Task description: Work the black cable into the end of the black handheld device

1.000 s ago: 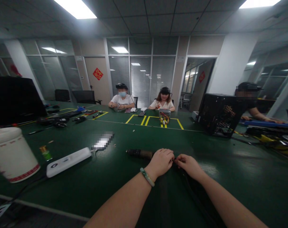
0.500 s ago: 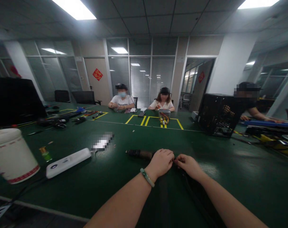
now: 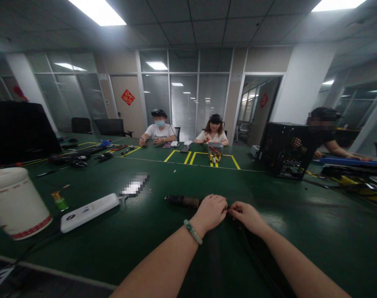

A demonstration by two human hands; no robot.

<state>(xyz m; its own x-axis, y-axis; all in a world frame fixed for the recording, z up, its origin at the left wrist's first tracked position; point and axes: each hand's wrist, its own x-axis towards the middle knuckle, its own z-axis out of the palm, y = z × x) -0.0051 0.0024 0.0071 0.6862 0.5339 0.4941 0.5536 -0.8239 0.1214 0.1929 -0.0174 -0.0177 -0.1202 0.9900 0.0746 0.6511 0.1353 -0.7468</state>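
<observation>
A dark, rod-shaped tool (image 3: 183, 201) with a brownish middle band lies sideways on the green table, its narrow tip pointing left. My left hand (image 3: 210, 212), with a green bangle on the wrist, is closed over the tool's right part and hides it. Close beside it, my right hand (image 3: 244, 216) has thumb and forefinger pinched near the tool's right end. What sits between those fingertips is too small to make out. A thick black cable (image 3: 248, 248) runs from below the right hand toward the table's near edge.
Left of my arms lie a white power strip (image 3: 89, 213), a small green bottle (image 3: 59, 201) and a large white container (image 3: 16, 203). A black computer case (image 3: 284, 151) stands at right. Two people (image 3: 159, 131) sit across the table; another person (image 3: 325, 128) works at right.
My hands and the tool stay almost in place. Across the table, the masked person's hand has shifted slightly outward to the left.
</observation>
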